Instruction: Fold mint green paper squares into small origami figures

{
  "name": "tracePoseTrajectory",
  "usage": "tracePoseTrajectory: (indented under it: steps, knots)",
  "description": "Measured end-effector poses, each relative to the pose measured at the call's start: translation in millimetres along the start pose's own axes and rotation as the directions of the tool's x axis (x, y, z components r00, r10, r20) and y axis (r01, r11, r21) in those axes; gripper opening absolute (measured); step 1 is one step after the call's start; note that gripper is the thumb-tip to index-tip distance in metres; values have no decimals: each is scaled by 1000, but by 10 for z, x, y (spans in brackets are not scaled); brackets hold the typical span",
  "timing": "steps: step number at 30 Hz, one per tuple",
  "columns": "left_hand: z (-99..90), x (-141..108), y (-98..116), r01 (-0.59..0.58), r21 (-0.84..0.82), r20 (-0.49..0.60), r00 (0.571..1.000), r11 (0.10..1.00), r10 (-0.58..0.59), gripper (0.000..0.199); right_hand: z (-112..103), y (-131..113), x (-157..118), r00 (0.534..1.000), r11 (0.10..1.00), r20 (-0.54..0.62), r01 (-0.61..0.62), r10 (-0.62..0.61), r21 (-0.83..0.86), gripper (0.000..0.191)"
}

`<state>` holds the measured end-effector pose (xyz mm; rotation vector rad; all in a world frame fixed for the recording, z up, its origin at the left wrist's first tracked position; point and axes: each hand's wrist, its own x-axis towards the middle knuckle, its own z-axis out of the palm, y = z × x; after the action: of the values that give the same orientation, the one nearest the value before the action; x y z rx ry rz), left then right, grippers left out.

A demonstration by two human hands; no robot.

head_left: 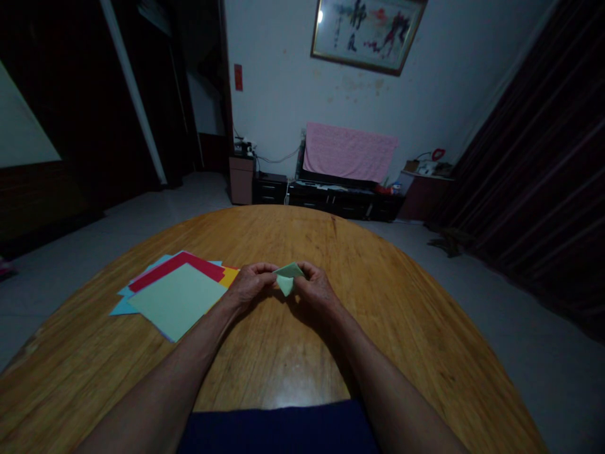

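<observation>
A small folded piece of light green paper (286, 285) is held between both hands above the wooden table (293, 236). My left hand (251, 282) pinches its left side, with the fingers closed. On the right side, my right hand (316, 284) grips the same paper between thumb and fingers. One flap of the paper points down toward me, and another part rises at the back. Left of my left hand lies a fanned stack of paper sheets, with a light green sheet (178, 301) on top and a red sheet (172, 268), blue and yellow ones showing beneath.
The round table edge curves around in front. Beyond it stand a low dark cabinet (309, 195) and a pink cloth (350, 151) draped over something. A framed picture (368, 33) hangs on the wall, and a dark curtain (534, 132) is at the right.
</observation>
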<state>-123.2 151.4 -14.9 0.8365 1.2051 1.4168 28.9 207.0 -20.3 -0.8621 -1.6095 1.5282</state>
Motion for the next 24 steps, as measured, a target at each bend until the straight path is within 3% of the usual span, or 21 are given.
tracePoseTrajectory:
  steps: [8, 16, 24]
  knots:
    - [57, 15, -83, -53, 38, -3, 999, 998, 53, 16, 17, 11, -7, 998, 997, -28, 49, -51, -54, 25]
    - [70, -60, 21, 33, 16, 86, 996, 999, -34, 19, -47, -30, 0, 1000, 997, 10, 3, -2, -80, 26]
    - [96, 2, -39, 8, 127, -66, 998, 992, 0, 13, -34, 40, 33, 999, 994, -7, 41, -42, -100, 22]
